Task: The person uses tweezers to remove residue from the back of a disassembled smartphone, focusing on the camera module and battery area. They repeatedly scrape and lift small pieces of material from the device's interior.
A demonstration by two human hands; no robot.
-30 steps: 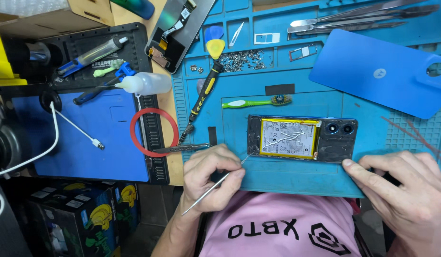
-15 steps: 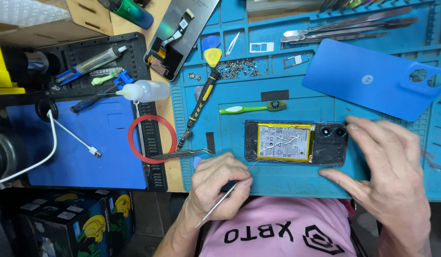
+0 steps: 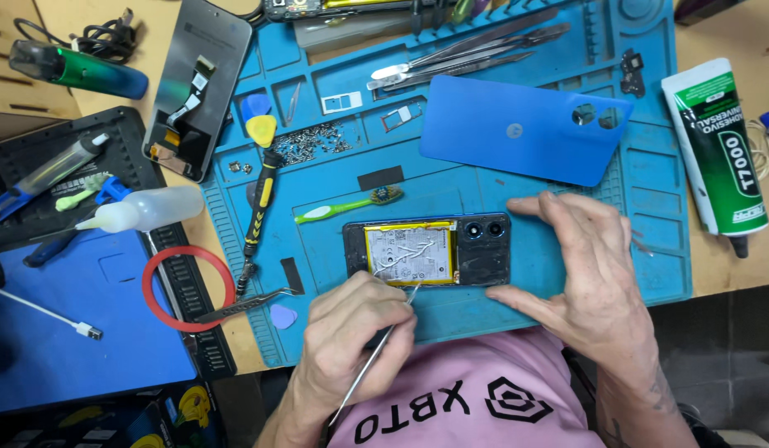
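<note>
Phone: black opened smartphone with yellow-framed battery exposed (image 3: 427, 250), lying flat, long side horizontal, low centre on blue silicone repair mat (image 3: 650, 249). Twin camera rings at its 3 o'clock end.

Left hand (image 3: 351, 336) at phone's 7 o'clock, fingers curled closed around thin metal pry tool (image 3: 376, 365); tip touches phone's lower edge by the battery.

Right hand (image 3: 591, 282) at phone's 3 o'clock, half open, holding nothing; thumb tip at the lower corner, fingertip near the upper corner. Actual contact hard to tell.

Outward from phone:
- green-and-yellow toothbrush (image 3: 347, 206), just beside at 11 o'clock
- blue plastic back cover with 2 camera holes (image 3: 517, 133), 1 o'clock, apart
- black-and-yellow screwdriver (image 3: 258, 207), 9 o'clock
- steel tweezers (image 3: 243, 305) and purple pick (image 3: 282, 316), 8 o'clock
- red ring (image 3: 189, 289), further at 9 o'clock
- white squeeze bottle (image 3: 144, 209), 9 o'clock, off the mat
- detached black screen panel (image 3: 198, 83), 10 o'clock
- green-and-white adhesive tube (image 3: 720, 149), 2 o'clock, off the mat
</note>
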